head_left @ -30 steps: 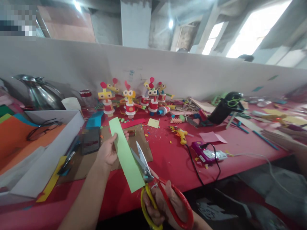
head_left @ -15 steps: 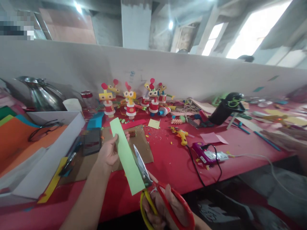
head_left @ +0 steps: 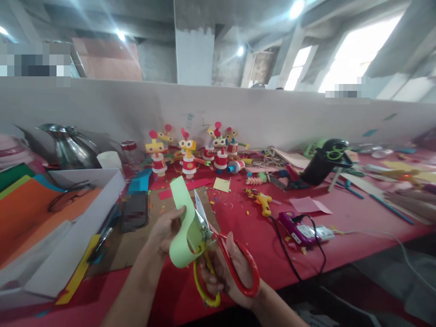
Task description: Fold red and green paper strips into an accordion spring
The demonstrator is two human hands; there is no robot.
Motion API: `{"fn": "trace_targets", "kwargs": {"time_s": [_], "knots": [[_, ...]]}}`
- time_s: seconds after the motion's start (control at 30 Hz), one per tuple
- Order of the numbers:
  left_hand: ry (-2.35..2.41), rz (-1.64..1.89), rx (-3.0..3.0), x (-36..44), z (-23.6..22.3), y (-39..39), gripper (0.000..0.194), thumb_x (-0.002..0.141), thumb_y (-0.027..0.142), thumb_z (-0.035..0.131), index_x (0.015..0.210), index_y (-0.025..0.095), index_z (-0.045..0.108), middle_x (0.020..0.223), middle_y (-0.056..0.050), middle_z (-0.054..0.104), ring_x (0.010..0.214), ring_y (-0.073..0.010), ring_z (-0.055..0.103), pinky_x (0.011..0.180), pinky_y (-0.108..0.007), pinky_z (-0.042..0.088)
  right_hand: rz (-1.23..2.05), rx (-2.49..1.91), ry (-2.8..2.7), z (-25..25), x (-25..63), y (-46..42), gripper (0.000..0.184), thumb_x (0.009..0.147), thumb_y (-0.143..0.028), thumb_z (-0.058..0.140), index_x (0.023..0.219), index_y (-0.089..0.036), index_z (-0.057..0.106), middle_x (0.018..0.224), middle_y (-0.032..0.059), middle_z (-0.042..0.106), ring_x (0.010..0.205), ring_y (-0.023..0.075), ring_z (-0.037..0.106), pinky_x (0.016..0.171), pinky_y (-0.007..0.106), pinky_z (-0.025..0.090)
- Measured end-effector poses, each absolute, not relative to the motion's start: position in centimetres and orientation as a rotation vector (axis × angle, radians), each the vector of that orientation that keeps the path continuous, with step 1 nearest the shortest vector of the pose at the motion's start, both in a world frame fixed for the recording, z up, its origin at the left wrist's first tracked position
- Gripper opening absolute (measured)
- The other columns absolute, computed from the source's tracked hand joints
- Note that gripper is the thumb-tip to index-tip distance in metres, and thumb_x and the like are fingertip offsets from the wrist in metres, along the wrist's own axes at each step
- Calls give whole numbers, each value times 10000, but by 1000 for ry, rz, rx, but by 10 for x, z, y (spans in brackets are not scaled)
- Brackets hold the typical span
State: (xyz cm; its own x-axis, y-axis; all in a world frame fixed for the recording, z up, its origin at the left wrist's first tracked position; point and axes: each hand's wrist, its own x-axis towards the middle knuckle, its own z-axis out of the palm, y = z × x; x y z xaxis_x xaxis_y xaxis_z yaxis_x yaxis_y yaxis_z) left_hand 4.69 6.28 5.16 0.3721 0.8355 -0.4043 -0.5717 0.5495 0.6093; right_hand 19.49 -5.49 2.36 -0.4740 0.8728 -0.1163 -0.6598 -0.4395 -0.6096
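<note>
My left hand [head_left: 169, 229] pinches a light green paper strip [head_left: 185, 229] near its upper part. The strip's lower end bends and curls toward me. My right hand [head_left: 230, 274] grips scissors [head_left: 203, 222] with one red and one yellow handle. Their blades point up and away, beside the strip's right edge; whether paper lies between them I cannot tell. Under the hands are a brown cardboard sheet [head_left: 129, 254] and the red tabletop [head_left: 238, 236].
Several paper-cup figures [head_left: 188, 165] stand at the back. A white box [head_left: 78, 236] of coloured paper and glasses is at left, beside a phone [head_left: 134, 212]. To the right are a yellow glue gun [head_left: 263, 203], a purple power strip [head_left: 296, 227] and a black bin [head_left: 318, 165].
The green strip, straight before, is now curled at its lower end. The scissors and my right hand have moved up and left, nearer my left hand. The view has tilted slightly up.
</note>
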Motion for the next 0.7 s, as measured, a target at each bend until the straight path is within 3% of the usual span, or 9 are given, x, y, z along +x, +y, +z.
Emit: {"fn": "trace_targets", "kwargs": {"time_s": [0.17, 0.27, 0.37, 0.7], "knots": [[783, 1009, 378, 46, 52, 63, 157, 743, -31, 533, 795, 85, 625, 675, -75, 707, 578, -168, 678, 627, -261, 569, 1969, -524, -628, 31, 187, -52, 673, 819, -760, 353, 1089, -181, 562, 688, 21, 564, 525, 103, 426, 456, 205, 241], [733, 946, 418, 42, 51, 65, 62, 792, 83, 570, 798, 94, 631, 650, -72, 699, 545, -174, 666, 573, -276, 564, 1955, -519, -637, 28, 184, -56, 688, 816, -759, 363, 1181, -199, 527, 662, 9, 562, 509, 106, 433, 439, 200, 241], [744, 972, 384, 41, 50, 67, 106, 836, 203, 597, 790, 112, 625, 635, -59, 693, 525, -159, 657, 542, -258, 556, 1919, -530, -637, 23, 181, -60, 695, 812, -761, 366, 1243, -228, 482, 649, -3, 565, 487, 106, 437, 423, 198, 244], [833, 1101, 478, 45, 50, 66, 30, 801, 96, 618, 792, 116, 638, 645, -46, 697, 534, -147, 661, 570, -240, 571, 1957, -559, -654, 19, 183, -59, 711, 786, -779, 392, 1178, -201, 528, 580, -16, 532, 466, 98, 416, 425, 190, 264]]}}
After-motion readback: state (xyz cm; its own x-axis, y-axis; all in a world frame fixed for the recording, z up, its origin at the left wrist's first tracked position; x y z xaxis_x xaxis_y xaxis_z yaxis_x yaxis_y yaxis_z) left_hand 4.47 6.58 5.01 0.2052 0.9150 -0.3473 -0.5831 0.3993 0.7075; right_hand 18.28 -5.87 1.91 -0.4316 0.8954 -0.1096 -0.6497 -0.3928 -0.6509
